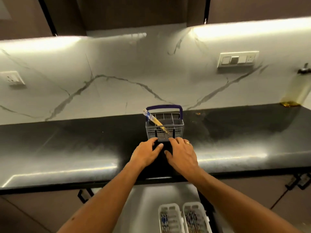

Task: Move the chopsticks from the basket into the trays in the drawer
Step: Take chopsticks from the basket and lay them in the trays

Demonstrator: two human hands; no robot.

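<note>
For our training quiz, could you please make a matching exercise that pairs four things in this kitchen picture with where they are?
Things:
1. chopsticks
2. basket
3. trays
4. switch panel

Places:
A. on the wall, at the right
B. in the open drawer
C. leaning in the basket
D. on the dark counter, just beyond both hands

Pairs: 1-C, 2-D, 3-B, 4-A

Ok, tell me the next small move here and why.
Probably lift the right hand to the chopsticks leaning in the basket and take a grip on them. Both hands, the left hand included, lie on the counter before the basket holding nothing, and the trays wait below.
</note>
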